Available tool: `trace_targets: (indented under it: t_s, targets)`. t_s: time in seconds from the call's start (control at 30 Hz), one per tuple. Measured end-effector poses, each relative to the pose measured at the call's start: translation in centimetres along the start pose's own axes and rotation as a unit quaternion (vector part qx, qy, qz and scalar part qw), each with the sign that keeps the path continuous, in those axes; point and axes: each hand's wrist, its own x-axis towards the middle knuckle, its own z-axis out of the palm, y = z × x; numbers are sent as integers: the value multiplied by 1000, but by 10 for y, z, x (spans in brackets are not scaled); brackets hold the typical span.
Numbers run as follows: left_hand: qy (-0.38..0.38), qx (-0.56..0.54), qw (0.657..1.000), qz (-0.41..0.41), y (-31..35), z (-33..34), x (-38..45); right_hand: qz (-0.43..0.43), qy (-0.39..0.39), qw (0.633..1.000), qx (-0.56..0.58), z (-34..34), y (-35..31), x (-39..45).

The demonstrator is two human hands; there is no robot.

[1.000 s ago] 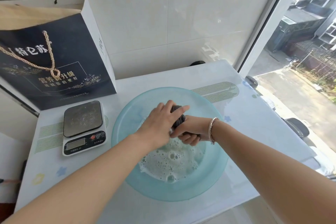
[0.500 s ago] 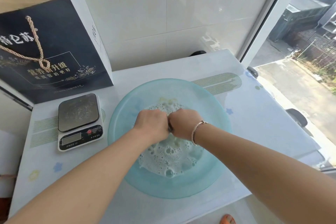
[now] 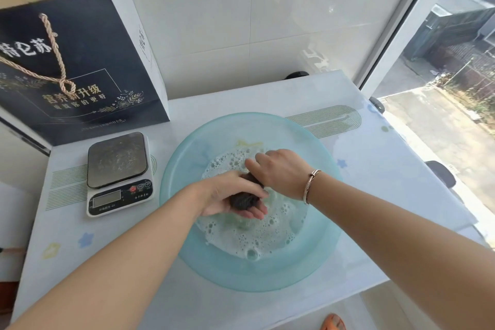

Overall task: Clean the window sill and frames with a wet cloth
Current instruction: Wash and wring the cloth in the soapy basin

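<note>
both hands wring a dark cloth (image 3: 245, 197) over the soapy basin (image 3: 171, 195). left hand (image 3: 230, 195) cups it; right hand (image 3: 278, 171) grips its top. it looks soft, sodden, slippery; best held bunched

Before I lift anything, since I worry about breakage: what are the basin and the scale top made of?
The basin looks like frosted translucent plastic: the table pattern shows through its teal wall. The scale has a dull grey, faintly reflective platform, probably brushed metal, on a white plastic body.
</note>
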Motion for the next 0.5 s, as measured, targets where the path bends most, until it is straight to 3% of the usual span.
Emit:
trace_targets:
  t_s: [0.1,0.17,0.2,0.23,0.27,0.3,0.37,0.4,0.43,0.5]
  targets:
    - [73,60,995,27,8,1,-1,36,0,999,17,-5,-3,-3]
    - [164,169,969,74,10,2,2,202,12,973,112,-6,-1,-8]
    - [200,226,947,111,11,1,3,310,9,932,189,-7,0,-9]
    - [225,286,919,154,11,0,2,411,1,869,277,-11,2,-7]
    - [242,348,886,190,11,-2,0,494,-1,782,380,-16,3,-4]
    - [261,408,847,216,11,-3,-3,547,-4,673,497,-21,2,-2]
    - [301,510,768,246,13,-7,-7,561,-60,445,696,-29,0,1]
    - [314,545,733,258,13,-9,-8,528,-120,360,760,-31,-1,1]
    - [322,573,702,275,12,-11,-9,477,-183,303,805,-30,0,-1]
    - [315,618,649,311,10,-13,-9,373,-271,259,849,-28,0,-4]
